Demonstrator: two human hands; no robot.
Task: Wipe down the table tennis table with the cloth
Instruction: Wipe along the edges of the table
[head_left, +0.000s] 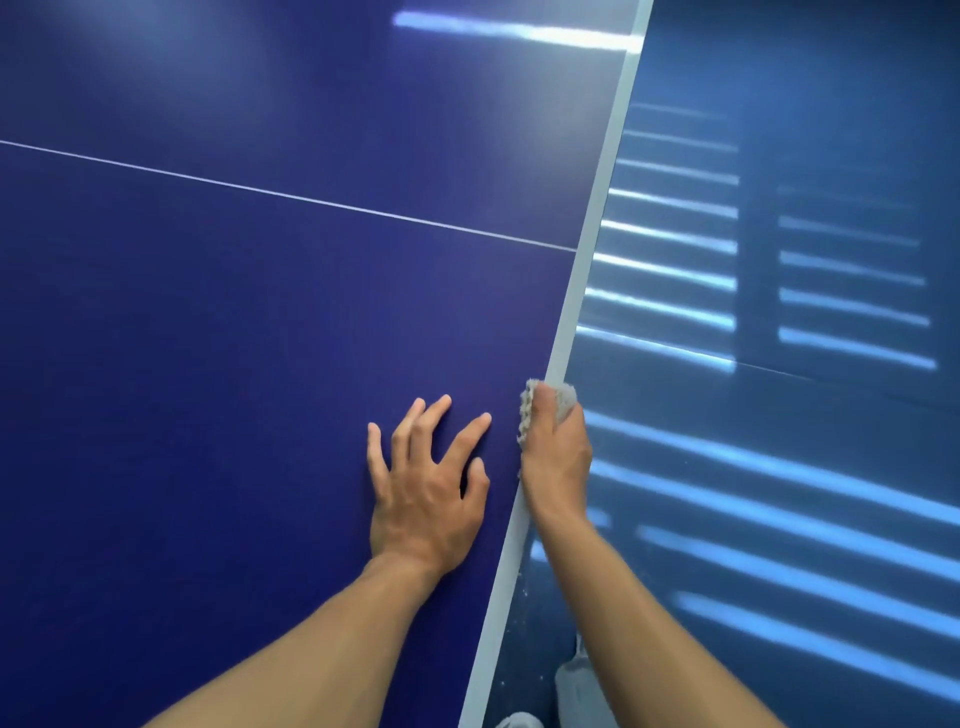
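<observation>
From the head view, your right hand (555, 457) is clamped on the cloth (545, 402) right at the white edge (582, 280) of the tabletop (234, 312), so the wad could slip off over the side; your left hand (428, 483) lies flat with fingers apart, just beside it and holding nothing
</observation>
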